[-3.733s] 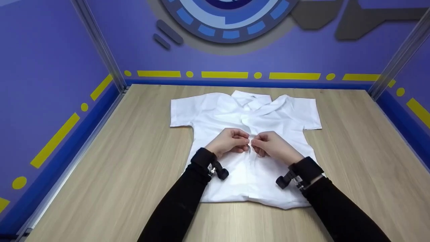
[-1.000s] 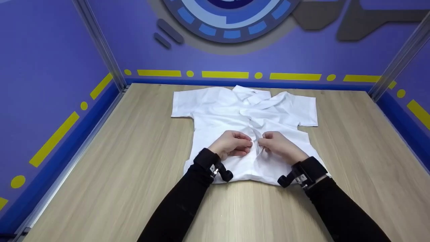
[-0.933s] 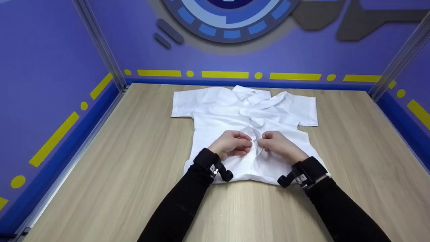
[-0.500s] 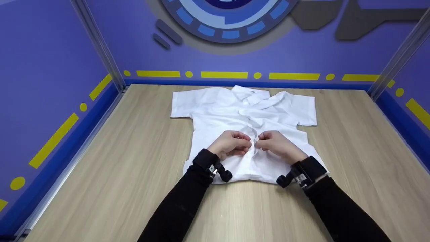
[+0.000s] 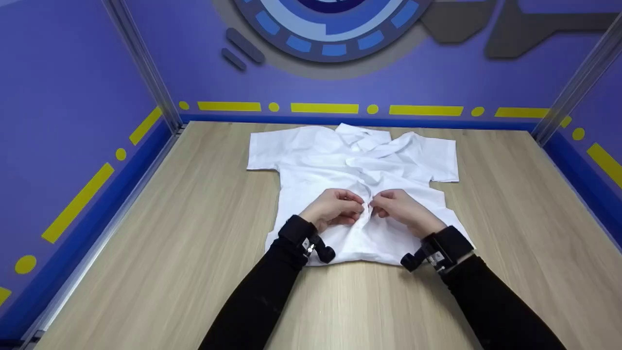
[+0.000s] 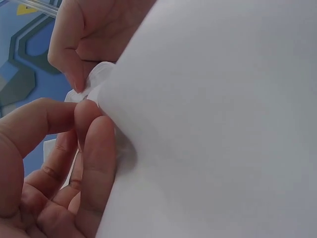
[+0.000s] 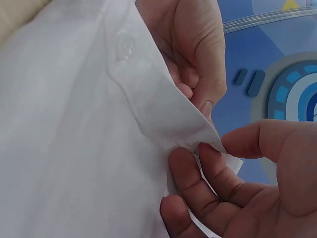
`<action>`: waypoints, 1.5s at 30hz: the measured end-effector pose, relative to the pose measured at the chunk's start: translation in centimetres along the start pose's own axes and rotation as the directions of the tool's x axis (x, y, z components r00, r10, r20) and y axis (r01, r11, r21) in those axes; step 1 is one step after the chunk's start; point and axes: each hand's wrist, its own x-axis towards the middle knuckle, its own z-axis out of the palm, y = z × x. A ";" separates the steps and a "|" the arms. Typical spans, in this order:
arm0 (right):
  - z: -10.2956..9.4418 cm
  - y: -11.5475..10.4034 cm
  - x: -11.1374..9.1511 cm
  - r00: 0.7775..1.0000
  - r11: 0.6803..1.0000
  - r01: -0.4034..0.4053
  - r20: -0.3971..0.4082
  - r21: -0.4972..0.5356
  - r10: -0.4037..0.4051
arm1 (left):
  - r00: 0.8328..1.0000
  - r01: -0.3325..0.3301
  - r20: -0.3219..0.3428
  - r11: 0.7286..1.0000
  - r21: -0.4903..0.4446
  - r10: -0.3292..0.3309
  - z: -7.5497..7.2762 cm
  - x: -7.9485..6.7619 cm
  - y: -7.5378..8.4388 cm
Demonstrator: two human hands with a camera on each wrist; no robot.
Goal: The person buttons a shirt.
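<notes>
A white short-sleeved button shirt [image 5: 311, 170] lies front up, collar toward the back wall. At mid-front, my left hand [image 5: 335, 206] pinches the shirt's front opening between thumb and fingers; in the left wrist view these fingertips [image 6: 91, 116] press together on the fabric. Opposite it, my right hand [image 5: 401, 209] pinches the edge of the front strip, which the right wrist view shows raised between thumb and fingers [image 7: 213, 158]. A clear button [image 7: 126, 45] sits farther along that strip. The two hands' fingertips are close together, with a fold of cloth between them.
The shirt lies on a light wood tabletop [image 5: 209, 214], its collar near the back edge. Blue-purple panels [image 5: 160, 73] with yellow marks enclose the back and both sides. A black strap with a small camera [image 5: 449, 248] is on each wrist.
Since the earliest frame the shirt has shifted away toward the back wall, and its front is more bunched. Over the last second my right fingers have moved slightly closer to the left and shifted their grip.
</notes>
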 end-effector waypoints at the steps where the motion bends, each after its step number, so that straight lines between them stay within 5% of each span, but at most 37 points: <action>1: 0.0 0.0 0.0 1.000 1.000 -0.003 0.002 0.001 0.003 | 1.000 -0.002 0.002 1.000 0.002 0.002 0.0 0.0 0.0; 45: 0.0 -0.2 -0.2 1.000 1.000 -0.002 0.025 -0.016 0.003 | 1.000 -0.019 0.025 0.999 0.047 0.018 -0.4 0.2 0.0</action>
